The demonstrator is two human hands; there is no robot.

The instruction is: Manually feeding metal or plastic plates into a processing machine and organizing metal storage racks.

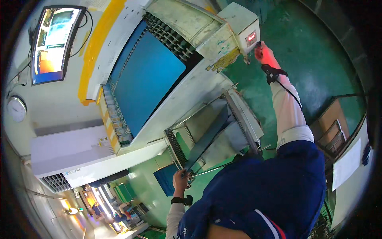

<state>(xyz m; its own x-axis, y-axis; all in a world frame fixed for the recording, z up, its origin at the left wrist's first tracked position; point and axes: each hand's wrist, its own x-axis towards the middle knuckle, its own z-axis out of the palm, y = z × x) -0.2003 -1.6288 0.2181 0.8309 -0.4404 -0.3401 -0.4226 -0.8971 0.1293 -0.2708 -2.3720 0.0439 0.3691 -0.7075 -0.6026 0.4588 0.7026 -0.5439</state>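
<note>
My right hand (266, 54) reaches out to a pale control box (243, 24) with a lit red display. Its fingers are closed on a small dark knob (258, 44) at the box's lower corner. My left hand (180, 184) is closed at the near left corner of a metal rack (242, 129) with toothed sides. A dark thin panel (211, 135) stands slanted in the rack, its near end by my left fingers. Whether those fingers grip the panel or the rack frame is hidden.
A blue sheet (149, 75) lies on the rollers (169, 38) of a large pale machine beyond the rack. A screen (57, 44) and a round clock (16, 108) hang at the left. At the right stands a desk with a white paper (347, 164). The floor (306, 59) is green.
</note>
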